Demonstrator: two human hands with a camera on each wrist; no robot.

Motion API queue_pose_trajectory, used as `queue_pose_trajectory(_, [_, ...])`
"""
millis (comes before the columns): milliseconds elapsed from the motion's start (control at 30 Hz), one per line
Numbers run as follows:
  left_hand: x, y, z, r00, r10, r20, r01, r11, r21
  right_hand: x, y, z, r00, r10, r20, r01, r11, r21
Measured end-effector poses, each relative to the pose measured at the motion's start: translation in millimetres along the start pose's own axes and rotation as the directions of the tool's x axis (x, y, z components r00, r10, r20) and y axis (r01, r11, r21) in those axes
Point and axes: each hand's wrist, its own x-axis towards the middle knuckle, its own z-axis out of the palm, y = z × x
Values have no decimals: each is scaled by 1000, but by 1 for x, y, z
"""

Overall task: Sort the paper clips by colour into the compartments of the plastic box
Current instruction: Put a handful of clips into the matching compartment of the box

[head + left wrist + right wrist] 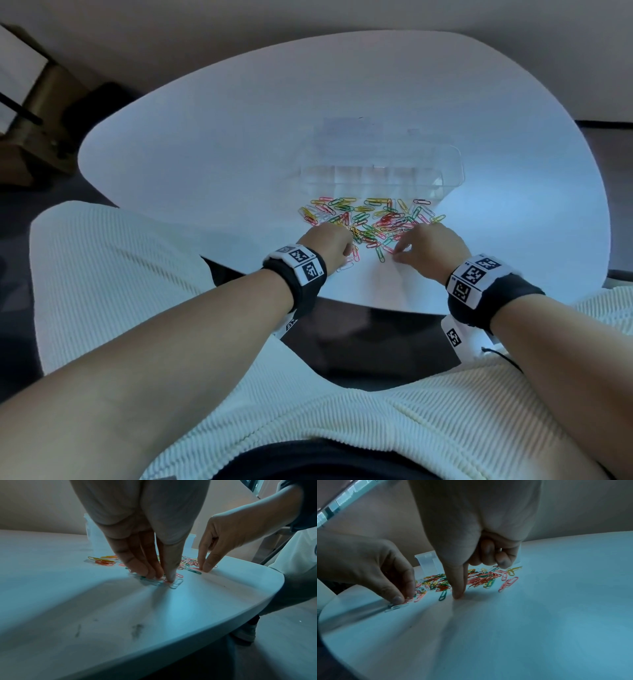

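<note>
A pile of mixed coloured paper clips lies on the white table, just in front of the clear plastic box. My left hand is at the pile's near left edge. Its thumb and fingers point down and close together on a few white paper clips, blurred by motion. My right hand is at the near right edge. Its thumb and index tips meet on the table at the end of a pink paper clip, the other fingers curled. A green clip lies between the hands.
The table's curved near edge runs just behind both hands. The box stands right behind the pile, and I cannot see what its compartments hold. My lap in white ribbed fabric is below the edge. A brown stand is at far left.
</note>
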Motion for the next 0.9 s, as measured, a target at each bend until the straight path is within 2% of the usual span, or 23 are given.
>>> queue_pose_trajectory(100, [1,3,2,1000,13,23,-14,998,55,-1,-1,-3,999,50,-5,-50,999,16])
queue_pose_trajectory(200, [2,4,4,1000,14,18,-14,999,46,-1,-2,-3,996,60,-63,-57,997,41])
queue_pose_trajectory(267, [2,5,5,1000,16,14,-17,999,30,-2,-3,0,997,57,-59,-55,998,31])
queue_pose_trajectory(333, [2,5,3,1000,18,-23,-18,1000,-21,-1,-4,1,998,47,-38,-47,999,13])
queue_pose_trajectory(400, [0,7,-1,996,-5,-86,-10,984,-176,-1,-5,1,998,47,-31,-47,999,-5])
queue_pose_trajectory(500, [-2,9,-6,989,-85,-119,22,890,-456,-4,-9,1,998,62,-23,-63,997,-45])
queue_pose_trajectory(600, [-3,8,-7,989,-143,-37,88,772,-630,-2,-11,-5,995,95,-21,-94,994,58])
queue_pose_trajectory(633, [-3,7,-8,988,-155,-6,107,710,-696,1,-10,-10,994,104,-12,-102,987,125])
queue_pose_trajectory(700, [-3,7,-10,984,-171,43,128,524,-842,5,-8,-23,996,83,33,-89,957,276])
queue_pose_trajectory(733, [-4,9,-12,982,-176,64,135,425,-895,6,-7,-30,996,71,59,-89,910,404])
queue_pose_trajectory(767, [-4,9,-13,982,-174,79,135,335,-933,4,-8,-36,993,68,93,-109,808,579])
queue_pose_trajectory(833, [-6,9,-17,986,-143,88,115,192,-975,-1,-7,-47,976,53,211,-211,462,862])
queue_pose_trajectory(867, [-6,9,-19,990,-119,82,101,164,-981,-3,-6,-51,966,11,257,-246,331,911])
queue_pose_trajectory(900, [-4,8,-20,993,-97,61,79,203,-976,-5,-6,-55,960,-36,277,-260,253,932])
